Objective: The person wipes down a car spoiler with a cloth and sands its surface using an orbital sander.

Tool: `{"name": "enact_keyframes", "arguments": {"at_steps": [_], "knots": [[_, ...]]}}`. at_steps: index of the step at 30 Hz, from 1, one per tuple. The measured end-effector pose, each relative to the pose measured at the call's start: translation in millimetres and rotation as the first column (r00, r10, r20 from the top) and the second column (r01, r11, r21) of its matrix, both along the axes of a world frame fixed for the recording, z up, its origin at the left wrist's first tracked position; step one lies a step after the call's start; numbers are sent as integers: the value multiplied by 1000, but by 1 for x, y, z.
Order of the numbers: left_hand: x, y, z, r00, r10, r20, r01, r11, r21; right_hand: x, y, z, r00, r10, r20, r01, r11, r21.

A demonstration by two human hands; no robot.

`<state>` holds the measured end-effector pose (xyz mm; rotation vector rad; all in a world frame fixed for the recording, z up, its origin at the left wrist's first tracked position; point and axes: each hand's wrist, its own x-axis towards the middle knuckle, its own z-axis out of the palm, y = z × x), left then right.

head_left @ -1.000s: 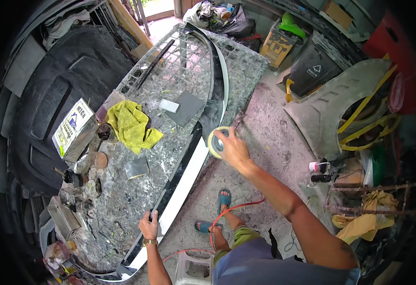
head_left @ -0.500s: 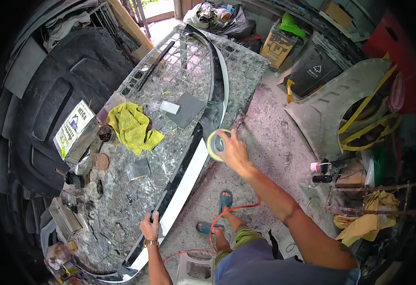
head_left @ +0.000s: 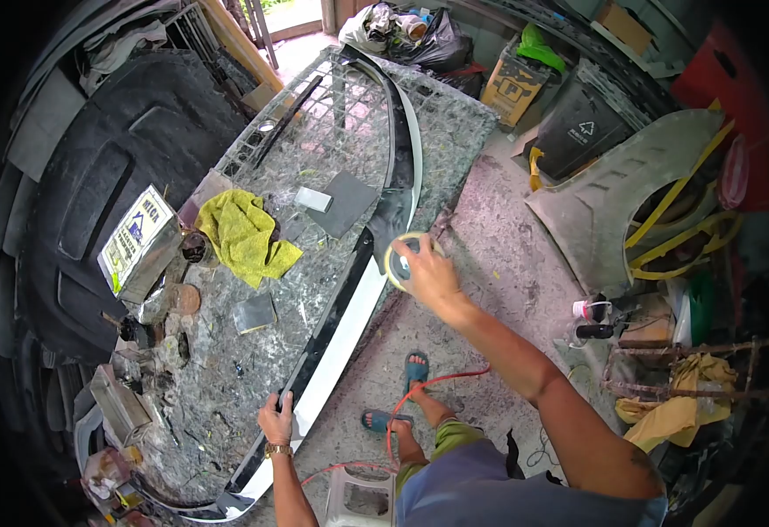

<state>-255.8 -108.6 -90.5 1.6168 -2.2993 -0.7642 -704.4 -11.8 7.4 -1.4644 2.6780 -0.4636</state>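
Note:
A long curved car trim panel (head_left: 341, 347), glossy white along one side and black along the other, lies along the near edge of the worktable. Its middle carries a dull grey patch (head_left: 392, 215). My right hand (head_left: 430, 274) has its fingers over a round disc-shaped sander (head_left: 395, 269) with a pale yellow rim, at the panel's edge just below that patch. Whether its face touches the panel I cannot tell. Lower down, my left hand (head_left: 276, 422) grips the panel's edge, thumb and fingers on the black side.
On the worktable (head_left: 218, 386) lie a yellow cloth (head_left: 240, 235), a dark sheet (head_left: 348, 204) with a small white block (head_left: 314, 199), and a tin can (head_left: 143, 246). A red hose (head_left: 441, 379) runs by my feet, near a stool (head_left: 358, 496). A car fender (head_left: 591, 202) stands right.
The sander has shifted slightly and tilted in my right hand, and the right forearm has moved a little. The red hose has shifted on the floor. My left hand stays in place.

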Motion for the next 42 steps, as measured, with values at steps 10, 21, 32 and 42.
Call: {"name": "enact_keyframes", "arguments": {"at_steps": [10, 21, 32, 42], "knots": [[-10, -8, 19, 975, -66, -212, 94, 988, 124, -18, 0, -2, 997, 2, 72, -4, 1000, 28], [-273, -75, 23, 878, -376, -295, 364, 926, -96, -18, -9, -1, 999, -42, 26, 40, 998, 58], [-319, -70, 10, 940, -339, -33, 340, 938, 71, 7, -9, -5, 943, -224, 247, 230, 973, 6], [-318, -71, 5, 932, -360, -43, 362, 932, 31, 22, -15, -11, 878, -346, 331, 390, 918, -76]]}}
